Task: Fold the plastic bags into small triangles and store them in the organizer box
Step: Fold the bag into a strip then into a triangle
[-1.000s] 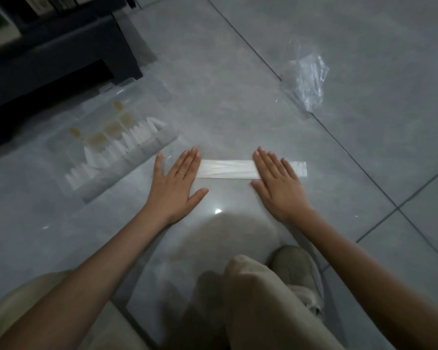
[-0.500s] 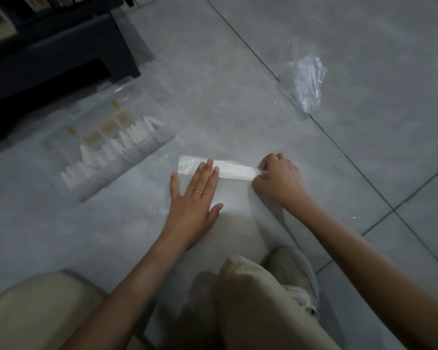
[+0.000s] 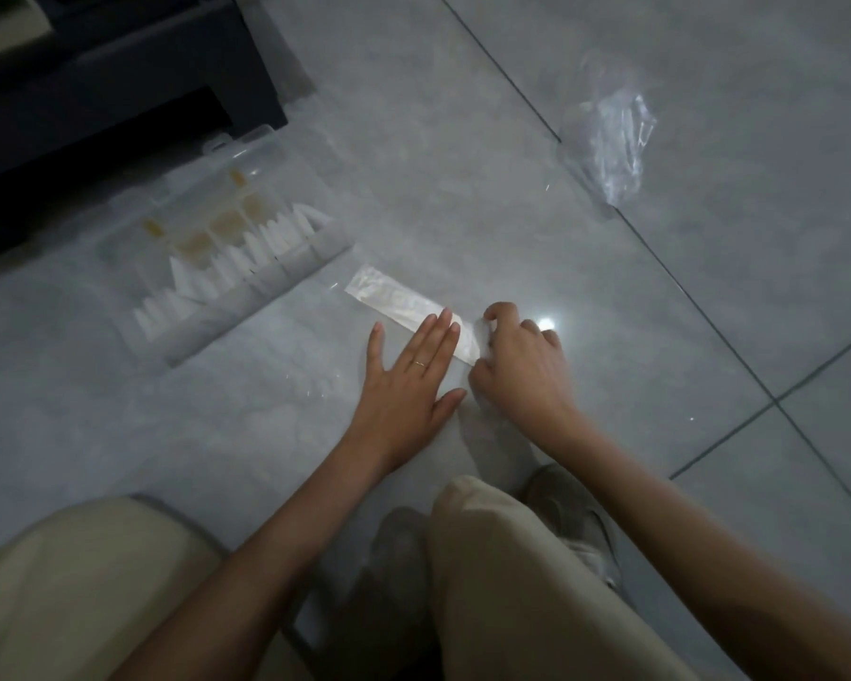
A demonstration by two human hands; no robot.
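Your L hand (image 3: 409,380) lies flat, fingers straight, on a folded white bag strip (image 3: 394,299) on grey floor tiles (image 3: 413,140). R hand (image 3: 522,366) pinches the strip's end. Clear organizer box (image 3: 276,287) w/ white triangles (image 3: 188,282) at 10 o'clock; crumpled clear bag (image 3: 610,145) at 1 o'clock.

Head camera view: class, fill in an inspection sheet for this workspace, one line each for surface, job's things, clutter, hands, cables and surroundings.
Surface: grey tiled floor, glossy.
Job's things: folded bag strip lying flat; clear organizer box to its left, holding white folded triangles; loose clear bag far right.
Clutter: nothing seen.
Hands: left hand flat, fingers on the strip; right hand curled, gripping the strip's right end.
Cables: nothing seen.
Surroundings: dark furniture behind the box; beige trousers and a shoe below.
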